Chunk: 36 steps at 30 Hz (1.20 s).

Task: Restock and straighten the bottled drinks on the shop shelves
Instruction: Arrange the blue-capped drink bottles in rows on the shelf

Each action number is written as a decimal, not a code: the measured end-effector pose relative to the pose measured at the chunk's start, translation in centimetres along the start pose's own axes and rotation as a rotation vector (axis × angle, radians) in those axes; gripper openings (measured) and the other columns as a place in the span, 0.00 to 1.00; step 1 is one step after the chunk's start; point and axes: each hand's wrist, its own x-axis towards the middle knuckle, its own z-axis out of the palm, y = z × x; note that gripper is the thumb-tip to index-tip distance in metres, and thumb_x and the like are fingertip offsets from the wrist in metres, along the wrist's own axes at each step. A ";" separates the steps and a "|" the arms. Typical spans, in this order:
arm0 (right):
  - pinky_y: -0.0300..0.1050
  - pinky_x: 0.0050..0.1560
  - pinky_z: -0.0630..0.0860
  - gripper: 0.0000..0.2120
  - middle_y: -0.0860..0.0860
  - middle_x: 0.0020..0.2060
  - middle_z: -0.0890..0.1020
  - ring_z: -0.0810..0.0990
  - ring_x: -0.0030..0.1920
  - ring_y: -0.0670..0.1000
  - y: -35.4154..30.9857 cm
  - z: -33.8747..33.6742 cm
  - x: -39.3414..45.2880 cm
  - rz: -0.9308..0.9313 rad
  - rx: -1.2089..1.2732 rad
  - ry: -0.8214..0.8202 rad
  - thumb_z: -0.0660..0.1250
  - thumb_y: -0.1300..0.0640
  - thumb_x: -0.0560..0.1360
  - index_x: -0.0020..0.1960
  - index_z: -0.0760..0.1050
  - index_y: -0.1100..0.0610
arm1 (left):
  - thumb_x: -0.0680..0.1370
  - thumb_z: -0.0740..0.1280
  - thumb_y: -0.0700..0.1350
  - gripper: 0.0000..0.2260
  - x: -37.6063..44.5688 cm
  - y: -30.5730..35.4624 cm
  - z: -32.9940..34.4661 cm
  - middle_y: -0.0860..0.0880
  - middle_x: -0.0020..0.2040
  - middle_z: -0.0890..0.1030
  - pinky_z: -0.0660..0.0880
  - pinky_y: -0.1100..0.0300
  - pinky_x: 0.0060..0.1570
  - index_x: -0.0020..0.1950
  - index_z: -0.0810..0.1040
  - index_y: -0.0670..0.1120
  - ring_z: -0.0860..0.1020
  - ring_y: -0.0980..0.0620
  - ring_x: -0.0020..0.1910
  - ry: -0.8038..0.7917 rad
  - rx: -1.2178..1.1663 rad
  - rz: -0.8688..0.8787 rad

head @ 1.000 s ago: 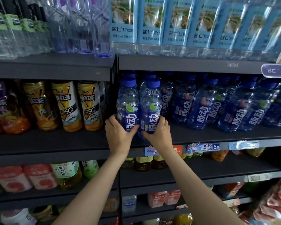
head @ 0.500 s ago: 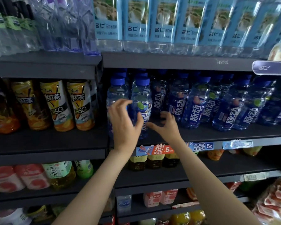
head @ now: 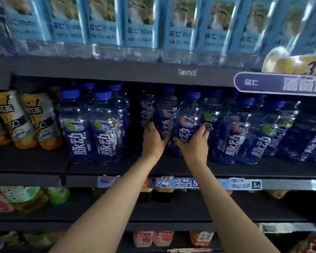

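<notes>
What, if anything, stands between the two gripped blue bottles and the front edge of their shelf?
Nothing visible does. The left hand and right hand each grip a blue bottle set back on the shelf, and the strip of shelf in front of them is bare.

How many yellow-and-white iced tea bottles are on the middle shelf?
2 yellow-and-white plastic tea bottles, side by side left of the blue-capped bottles; more may hide behind or past the frame's left edge.

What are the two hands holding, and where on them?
Each hand grips a blue drink bottle low on its labelled body: the left hand holds one bottle, the right hand holds the neighbouring bottle. Both bottles stand on the shelf.
</notes>
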 end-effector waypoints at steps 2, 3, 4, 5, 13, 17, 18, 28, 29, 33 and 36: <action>0.52 0.60 0.71 0.45 0.58 0.72 0.58 0.66 0.68 0.60 0.6 -0.3 0.3 -0.077 -0.017 -0.012 0.71 0.46 0.70 0.75 0.47 0.61 | 0.75 0.68 0.42 0.26 0.7 0.2 1.0 0.39 0.66 0.69 0.65 0.73 0.54 0.69 0.62 0.37 0.69 0.44 0.65 -0.001 -0.112 -0.057; 0.52 0.58 0.72 0.45 0.58 0.71 0.59 0.67 0.67 0.60 0.8 -0.4 0.5 -0.102 -0.024 -0.029 0.71 0.46 0.71 0.74 0.48 0.60 | 0.75 0.69 0.41 0.26 1.0 0.2 1.4 0.38 0.65 0.70 0.65 0.72 0.54 0.68 0.63 0.36 0.70 0.43 0.65 0.004 -0.124 -0.071; 0.53 0.57 0.73 0.45 0.58 0.71 0.59 0.67 0.67 0.59 1.1 -0.6 0.6 -0.115 -0.029 -0.050 0.71 0.45 0.71 0.74 0.48 0.60 | 0.74 0.70 0.42 0.27 1.1 0.0 1.5 0.38 0.65 0.70 0.66 0.65 0.57 0.68 0.63 0.36 0.70 0.42 0.64 0.006 -0.100 -0.073; 0.53 0.57 0.73 0.45 0.58 0.71 0.58 0.67 0.67 0.59 1.3 -0.8 0.6 -0.124 -0.030 -0.066 0.70 0.44 0.71 0.75 0.47 0.60 | 0.73 0.71 0.44 0.28 1.3 -0.1 1.5 0.38 0.65 0.71 0.66 0.60 0.59 0.68 0.63 0.36 0.70 0.42 0.64 -0.001 -0.079 -0.065; 0.54 0.54 0.75 0.42 0.60 0.69 0.60 0.67 0.66 0.61 1.6 -0.5 0.2 -0.162 -0.003 -0.030 0.70 0.47 0.71 0.74 0.50 0.61 | 0.73 0.70 0.47 0.23 -0.4 -2.3 -1.6 0.43 0.61 0.76 0.69 0.62 0.53 0.62 0.67 0.40 0.75 0.47 0.60 0.028 -0.049 -0.032; 0.54 0.57 0.73 0.42 0.61 0.69 0.59 0.67 0.66 0.62 1.1 -0.2 0.3 -0.155 0.019 -0.068 0.70 0.50 0.72 0.74 0.49 0.62 | 0.76 0.66 0.47 0.24 -0.1 -3.8 -3.2 0.42 0.65 0.73 0.66 0.63 0.54 0.67 0.63 0.39 0.72 0.45 0.63 -0.004 -0.042 -0.007; 0.53 0.57 0.72 0.42 0.61 0.70 0.59 0.68 0.65 0.62 0.9 -0.2 0.4 -0.151 0.024 -0.087 0.70 0.51 0.72 0.74 0.49 0.62 | 0.77 0.65 0.47 0.25 0.1 -4.1 -3.3 0.42 0.67 0.71 0.65 0.62 0.57 0.70 0.60 0.39 0.71 0.45 0.65 -0.026 -0.029 0.003; 0.50 0.54 0.74 0.42 0.59 0.70 0.59 0.71 0.64 0.59 -1.7 1.4 0.2 -0.112 -0.039 -0.102 0.69 0.47 0.73 0.74 0.48 0.62 | 0.80 0.59 0.49 0.31 -0.7 -4.9 -2.4 0.41 0.74 0.59 0.59 0.59 0.66 0.77 0.46 0.42 0.61 0.45 0.72 0.010 -0.039 -0.012; 0.50 0.53 0.75 0.42 0.59 0.70 0.59 0.71 0.64 0.59 -2.1 1.8 0.3 -0.110 -0.046 -0.092 0.69 0.47 0.72 0.74 0.49 0.62 | 0.80 0.58 0.49 0.30 -0.9 -4.8 -2.3 0.41 0.74 0.57 0.59 0.58 0.67 0.77 0.45 0.43 0.60 0.45 0.72 0.019 -0.036 -0.019; 0.50 0.53 0.75 0.41 0.59 0.71 0.59 0.72 0.63 0.60 -3.2 3.2 0.9 -0.097 -0.022 -0.105 0.69 0.49 0.73 0.74 0.48 0.62 | 0.81 0.56 0.48 0.28 -1.1 -5.2 -2.0 0.40 0.74 0.57 0.57 0.59 0.67 0.76 0.47 0.41 0.59 0.45 0.73 0.053 -0.059 -0.006; 0.52 0.59 0.72 0.42 0.60 0.70 0.63 0.70 0.66 0.60 -3.2 3.3 1.9 -0.106 0.078 -0.193 0.71 0.51 0.72 0.74 0.49 0.63 | 0.82 0.55 0.47 0.27 -1.1 -5.3 -2.0 0.41 0.74 0.58 0.57 0.60 0.67 0.76 0.48 0.40 0.59 0.46 0.72 0.074 -0.095 -0.029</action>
